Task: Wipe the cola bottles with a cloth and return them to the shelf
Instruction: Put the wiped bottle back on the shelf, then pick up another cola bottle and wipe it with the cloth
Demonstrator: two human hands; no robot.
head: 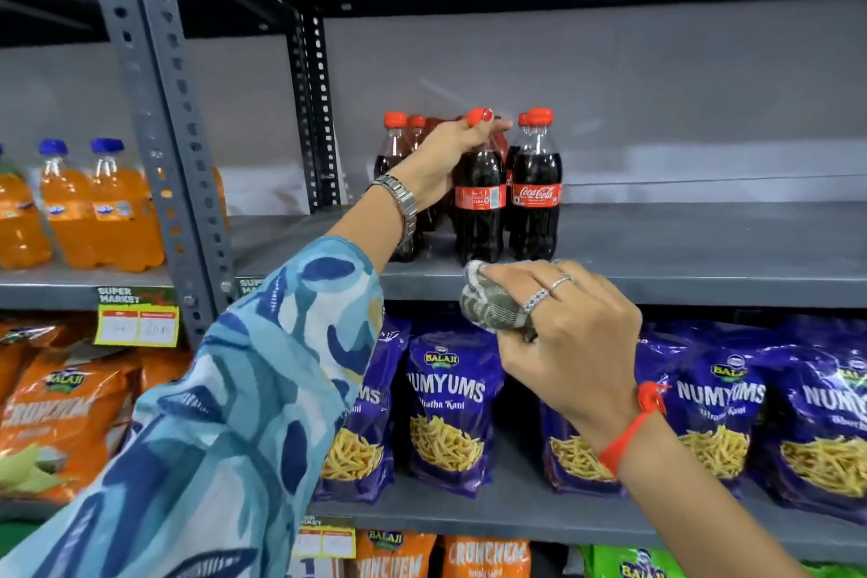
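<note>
red caps are marking the cola bottles [474,188] clustered on the grey shelf [680,268]. we are closing our left hand [443,164] around the neck of the front bottle [479,207], probably for a one-handed lift. our right hand [570,333] is balling the cloth [490,303] just below the shelf edge, seemingly kept ready for wiping.
</note>
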